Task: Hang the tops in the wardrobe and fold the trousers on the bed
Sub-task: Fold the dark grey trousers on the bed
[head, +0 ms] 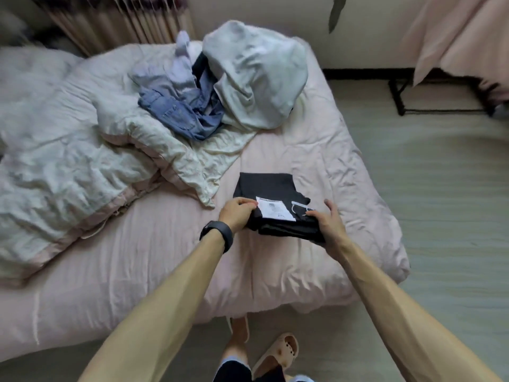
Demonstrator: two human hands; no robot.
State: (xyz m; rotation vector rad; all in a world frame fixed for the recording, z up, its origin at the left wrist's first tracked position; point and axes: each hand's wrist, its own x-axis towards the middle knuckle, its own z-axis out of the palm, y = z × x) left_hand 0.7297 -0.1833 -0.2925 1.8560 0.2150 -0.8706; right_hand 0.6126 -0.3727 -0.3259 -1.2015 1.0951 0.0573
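Observation:
Dark folded trousers (271,188) with a white label on top lie on the pink bed (316,161), near its right side. My left hand (238,212) grips the folded stack's left near edge, fingers curled over it. At the right near corner, my right hand (329,223) holds the stack, thumb on top and fingers spread behind. Farther back on the bed lies a heap of clothes: a blue denim garment (181,111), a pale lilac one (181,56) and a light grey-green top (256,73).
A rumpled white duvet (68,150) covers the bed's left half. Pleated curtains (118,20) hang behind the bed. At the upper right, pink cloth (462,37) drapes over a black metal frame (399,97). Pale floor lies to the right; my slippered feet stand at the bed's near edge.

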